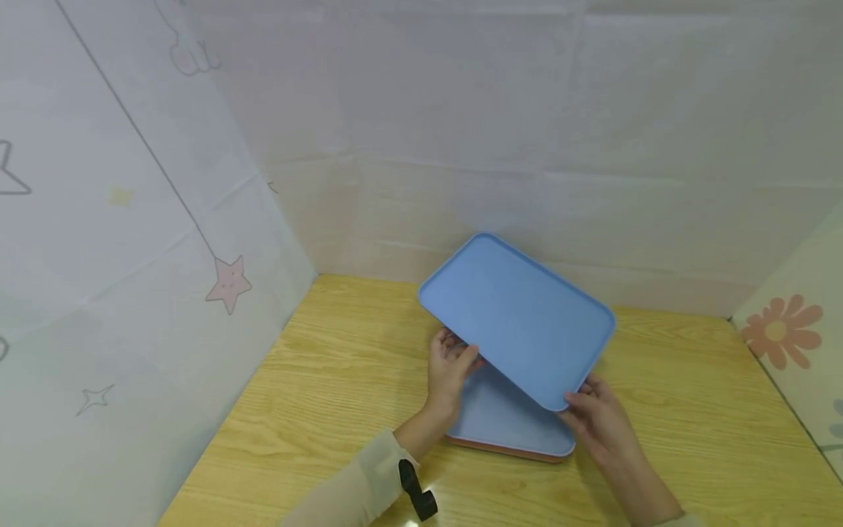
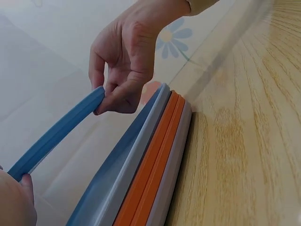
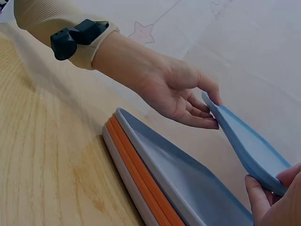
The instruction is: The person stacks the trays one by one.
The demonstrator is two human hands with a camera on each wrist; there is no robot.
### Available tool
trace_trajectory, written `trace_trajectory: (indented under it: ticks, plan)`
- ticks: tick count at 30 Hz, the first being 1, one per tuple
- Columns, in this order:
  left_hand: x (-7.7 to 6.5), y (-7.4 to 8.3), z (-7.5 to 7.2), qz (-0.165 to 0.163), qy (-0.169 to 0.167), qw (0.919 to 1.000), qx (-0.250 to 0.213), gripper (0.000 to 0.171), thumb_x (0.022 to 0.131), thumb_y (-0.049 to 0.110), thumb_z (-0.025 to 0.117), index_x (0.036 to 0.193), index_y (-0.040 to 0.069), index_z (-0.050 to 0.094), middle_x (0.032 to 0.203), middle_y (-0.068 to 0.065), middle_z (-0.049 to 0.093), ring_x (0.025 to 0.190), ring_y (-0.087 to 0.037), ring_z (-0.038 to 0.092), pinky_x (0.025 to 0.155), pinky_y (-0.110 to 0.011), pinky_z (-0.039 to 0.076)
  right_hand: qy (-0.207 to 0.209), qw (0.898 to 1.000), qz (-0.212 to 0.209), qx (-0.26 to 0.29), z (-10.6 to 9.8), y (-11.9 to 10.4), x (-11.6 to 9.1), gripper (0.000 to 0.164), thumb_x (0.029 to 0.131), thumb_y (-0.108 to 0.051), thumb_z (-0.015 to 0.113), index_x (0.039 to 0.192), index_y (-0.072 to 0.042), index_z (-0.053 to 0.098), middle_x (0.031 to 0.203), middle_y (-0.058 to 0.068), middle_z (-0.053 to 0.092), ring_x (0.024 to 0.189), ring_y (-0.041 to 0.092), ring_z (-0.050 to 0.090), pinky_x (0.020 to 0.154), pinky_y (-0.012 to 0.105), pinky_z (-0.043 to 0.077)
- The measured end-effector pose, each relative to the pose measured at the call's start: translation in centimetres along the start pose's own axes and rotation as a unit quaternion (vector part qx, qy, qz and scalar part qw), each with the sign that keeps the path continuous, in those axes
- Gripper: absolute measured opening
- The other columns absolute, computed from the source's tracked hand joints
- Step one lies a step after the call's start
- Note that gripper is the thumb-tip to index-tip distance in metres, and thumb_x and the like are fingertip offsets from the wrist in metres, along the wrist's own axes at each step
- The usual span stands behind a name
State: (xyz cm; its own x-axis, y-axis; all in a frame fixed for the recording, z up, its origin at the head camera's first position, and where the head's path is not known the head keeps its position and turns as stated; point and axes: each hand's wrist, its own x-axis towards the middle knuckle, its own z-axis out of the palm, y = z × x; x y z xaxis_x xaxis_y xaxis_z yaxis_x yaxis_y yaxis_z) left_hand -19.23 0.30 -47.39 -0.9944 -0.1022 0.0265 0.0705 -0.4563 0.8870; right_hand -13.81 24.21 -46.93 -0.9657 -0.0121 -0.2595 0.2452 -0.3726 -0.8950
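Observation:
Both hands hold a blue rectangular tray (image 1: 520, 322) raised and tilted above a stack of trays. My left hand (image 1: 451, 373) pinches its near long edge, thumb on top and fingers beneath. At the near right corner, my right hand (image 1: 599, 421) grips the rim between thumb and fingers. Below lies the stack, topped by a grey-blue tray (image 1: 510, 421). In the right wrist view, orange trays (image 3: 141, 174) show under that one, with a pale tray (image 3: 123, 167) at the bottom. The raised blue tray hides the far part of the stack in the head view.
The stack stands on a wood-grain table (image 1: 316, 380). A pale cloth wall (image 1: 461, 146) rises behind the table, and printed side walls flank it, with a pink star (image 1: 230, 284) on the left and an orange flower (image 1: 780, 331) on the right.

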Motion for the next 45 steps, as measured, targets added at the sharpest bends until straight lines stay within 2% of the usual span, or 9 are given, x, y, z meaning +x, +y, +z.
trace_trajectory:
  ticks: [6,14,22,26,30,33,40,43,45]
  plan:
    - [0.0,0.1,0.2,0.009,0.018,0.9998,0.010,0.067,0.089,0.000,0.071,0.145,0.009,0.035,0.122,-0.010,0.049,0.092,-0.014,0.058,0.074,-0.028,0.058,0.015,1.000,-0.005,0.025,1.4,0.4,-0.4,0.049,0.095,0.011,0.046,0.134,-0.017,0.035,0.123,0.001,0.046,0.107,0.010,0.060,0.095,0.032,0.056]
    - [0.8,0.2,0.0,0.000,0.055,0.9978,0.037,0.066,0.088,-0.003,0.069,0.145,0.010,0.039,0.117,-0.007,0.047,0.091,-0.015,0.056,0.066,-0.026,0.057,0.035,0.999,-0.013,0.005,2.9,1.3,-0.6,0.063,0.096,0.009,0.046,0.151,-0.006,0.020,0.133,0.010,0.038,0.108,0.009,0.060,0.098,0.032,0.055]
    - [1.9,1.0,-1.2,-0.017,0.053,0.9973,0.048,0.070,0.089,-0.003,0.067,0.151,0.012,0.039,0.117,-0.009,0.050,0.093,-0.015,0.057,0.066,-0.029,0.058,0.023,0.999,-0.027,-0.038,3.2,1.9,-0.5,0.055,0.096,0.004,0.058,0.143,-0.004,0.030,0.123,0.007,0.050,0.107,0.011,0.063,0.094,0.032,0.057]
    - [2.2,1.7,-1.6,-0.013,0.035,0.9981,0.049,0.068,0.087,-0.006,0.066,0.149,0.011,0.043,0.112,-0.007,0.052,0.091,-0.015,0.059,0.063,-0.030,0.058,-0.001,0.999,-0.015,-0.042,2.9,1.7,-0.8,0.060,0.099,-0.003,0.058,0.149,-0.004,0.026,0.133,0.009,0.048,0.112,0.012,0.063,0.097,0.036,0.056]
    - [2.6,2.5,-2.2,-0.017,0.004,0.9985,0.052,0.069,0.085,-0.008,0.064,0.148,0.011,0.046,0.110,-0.006,0.053,0.090,-0.016,0.061,0.062,-0.030,0.058,-0.011,0.999,-0.003,-0.037,1.8,0.7,-0.9,0.066,0.103,-0.019,0.058,0.155,-0.007,0.018,0.142,0.007,0.040,0.117,0.011,0.059,0.099,0.036,0.054]
    - [2.9,3.0,-2.7,-0.028,-0.020,0.9977,0.058,0.069,0.084,-0.007,0.064,0.149,0.010,0.046,0.112,-0.007,0.052,0.089,-0.017,0.062,0.064,-0.029,0.059,-0.018,0.999,-0.024,-0.035,0.4,-0.3,-1.0,0.066,0.106,-0.031,0.054,0.155,-0.008,0.017,0.140,0.005,0.038,0.118,0.012,0.058,0.100,0.034,0.054]
    - [3.3,4.3,-4.1,-0.051,-0.067,0.9940,0.070,0.069,0.085,-0.006,0.064,0.150,0.008,0.043,0.113,-0.008,0.049,0.089,-0.017,0.064,0.070,-0.031,0.061,-0.098,0.989,-0.108,0.005,-3.1,-2.9,-0.4,0.037,0.110,-0.035,0.040,0.136,-0.010,0.049,0.130,-0.002,0.057,0.111,0.014,0.065,0.095,0.034,0.057]
    - [3.5,4.8,-4.6,-0.059,-0.087,0.9906,0.087,0.068,0.084,-0.006,0.065,0.148,0.010,0.046,0.113,-0.007,0.050,0.087,-0.017,0.064,0.070,-0.033,0.061,-0.120,0.988,-0.096,-0.023,-4.1,-4.3,0.3,0.042,0.110,-0.039,0.038,0.137,-0.010,0.052,0.127,-0.006,0.061,0.110,0.011,0.064,0.092,0.029,0.057]
    - [3.6,5.1,-5.0,-0.066,-0.103,0.9876,0.099,0.067,0.084,-0.006,0.065,0.148,0.010,0.047,0.115,-0.009,0.051,0.087,-0.018,0.064,0.071,-0.034,0.061,-0.131,0.985,-0.075,-0.078,-4.5,-5.0,1.0,0.052,0.110,-0.042,0.036,0.148,-0.008,0.042,0.129,-0.009,0.058,0.113,0.007,0.061,0.092,0.026,0.056]
